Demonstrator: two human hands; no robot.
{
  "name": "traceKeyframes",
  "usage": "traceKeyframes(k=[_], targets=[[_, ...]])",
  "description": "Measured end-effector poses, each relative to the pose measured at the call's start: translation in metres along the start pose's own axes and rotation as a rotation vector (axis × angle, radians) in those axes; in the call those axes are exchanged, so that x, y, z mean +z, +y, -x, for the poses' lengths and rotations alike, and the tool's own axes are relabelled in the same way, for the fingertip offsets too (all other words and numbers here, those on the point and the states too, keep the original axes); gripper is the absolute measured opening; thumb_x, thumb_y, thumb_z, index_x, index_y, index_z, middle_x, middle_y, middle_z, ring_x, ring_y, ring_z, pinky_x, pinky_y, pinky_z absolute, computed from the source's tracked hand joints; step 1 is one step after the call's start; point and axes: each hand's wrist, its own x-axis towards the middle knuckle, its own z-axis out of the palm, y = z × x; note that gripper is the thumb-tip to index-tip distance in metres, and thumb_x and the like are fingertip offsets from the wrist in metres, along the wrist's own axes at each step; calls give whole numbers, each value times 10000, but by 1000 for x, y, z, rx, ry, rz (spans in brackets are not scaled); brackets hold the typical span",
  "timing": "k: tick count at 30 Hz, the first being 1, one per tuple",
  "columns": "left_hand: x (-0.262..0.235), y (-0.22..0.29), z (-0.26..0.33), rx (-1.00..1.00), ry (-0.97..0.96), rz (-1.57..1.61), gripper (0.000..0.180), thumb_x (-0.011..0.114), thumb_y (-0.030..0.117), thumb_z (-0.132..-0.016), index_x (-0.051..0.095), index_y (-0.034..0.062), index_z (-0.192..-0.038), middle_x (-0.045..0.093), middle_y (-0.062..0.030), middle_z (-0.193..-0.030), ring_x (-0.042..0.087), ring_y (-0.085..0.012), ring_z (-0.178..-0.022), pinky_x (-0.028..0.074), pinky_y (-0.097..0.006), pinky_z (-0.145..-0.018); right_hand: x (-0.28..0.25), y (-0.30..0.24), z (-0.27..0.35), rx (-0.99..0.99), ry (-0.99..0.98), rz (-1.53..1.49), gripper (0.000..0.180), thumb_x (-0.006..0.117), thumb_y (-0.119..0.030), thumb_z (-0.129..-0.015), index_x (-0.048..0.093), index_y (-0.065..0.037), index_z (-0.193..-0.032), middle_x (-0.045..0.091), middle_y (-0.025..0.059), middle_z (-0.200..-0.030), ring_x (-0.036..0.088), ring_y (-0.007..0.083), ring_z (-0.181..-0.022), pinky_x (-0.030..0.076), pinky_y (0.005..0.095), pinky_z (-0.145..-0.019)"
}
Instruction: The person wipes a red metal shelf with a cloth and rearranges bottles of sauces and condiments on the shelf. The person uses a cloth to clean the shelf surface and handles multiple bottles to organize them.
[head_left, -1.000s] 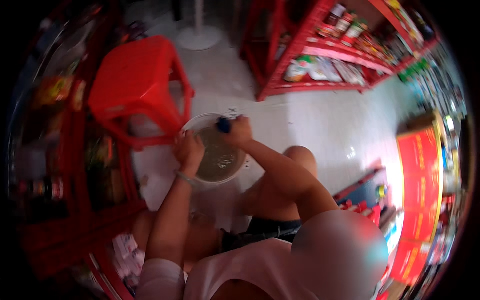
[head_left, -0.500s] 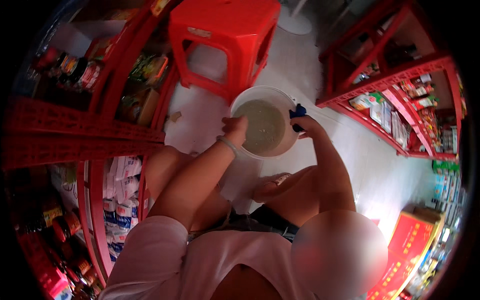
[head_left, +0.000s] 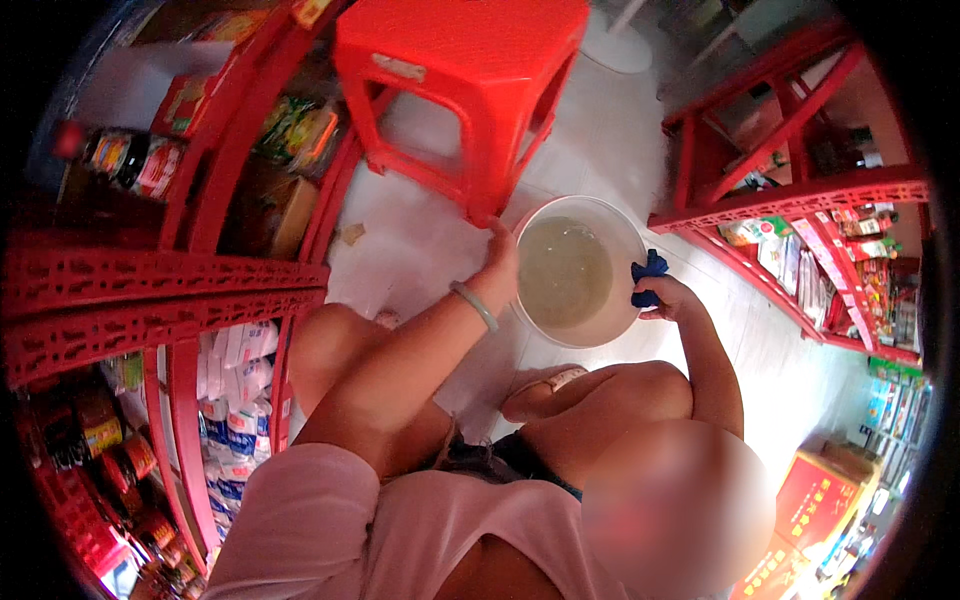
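A white round bucket [head_left: 625,235] of cloudy greenish water stands on the floor in front of my bent knees. At its right rim my right hand [head_left: 672,298] is closed on a bunched dark blue cloth [head_left: 648,280]. My left hand [head_left: 500,268], with a pale bangle at the wrist, lies along the bucket's left side. Its fingertips reach the foot of a red plastic stool [head_left: 480,120] just beyond. Whether they grip the stool leg or only touch it, I cannot tell; the fingers are partly hidden.
Red shelving [head_left: 160,290] with jars and white-and-blue packets rises close on my left. Another red shelf unit [head_left: 790,205] holding packaged goods stands to the right. Red cartons [head_left: 815,500] sit at the lower right. A small scrap [head_left: 350,234] lies on the tiled floor.
The bucket now sits farther right in view, away from the stool. My left hand has come off the water side of the rim toward the stool's foot. My right hand keeps the blue cloth.
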Motion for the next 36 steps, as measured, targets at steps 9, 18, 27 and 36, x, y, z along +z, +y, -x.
traceKeyframes(k=[9, 18, 27, 36], targets=[[-56, 174, -90, 669, 271, 59, 711, 185, 538, -912, 313, 28, -1391, 323, -135, -1441, 348, -328, -1298, 288, -475, -1073, -83, 66, 7, 69, 162, -221, 392, 699, -210, -675, 551, -149, -1033, 577, 7, -944, 551, 156, -858, 519, 358, -690], [4, 231, -10, 355, 192, 155, 630, 348, 592, -876, 469, 120, -1275, 504, -81, -1274, 452, -224, -1205, 344, -439, -996, -174, 165, 13, 128, 259, -381, 363, 684, -179, -689, 558, -130, -1026, 621, 35, -876, 604, 207, -780, 512, 456, -697], [44, 242, 11, 324, 180, 140, 509, 365, 615, -894, 571, 170, -1032, 581, 66, -820, 574, -126, -794, 446, -286, -745, -202, 170, 41, 132, 270, -541, 367, 657, -104, -706, 553, -150, -1055, 566, 41, -942, 559, 240, -873, 440, 552, -781], [38, 219, 5, 288, 316, 341, 376, 413, 480, -938, 560, 147, -842, 495, 71, -658, 521, -108, -700, 449, -298, -783, -146, 106, 103, -37, 440, -87, 347, 702, -229, -670, 607, -161, -998, 552, -29, -751, 516, 98, -617, 415, 245, -490]])
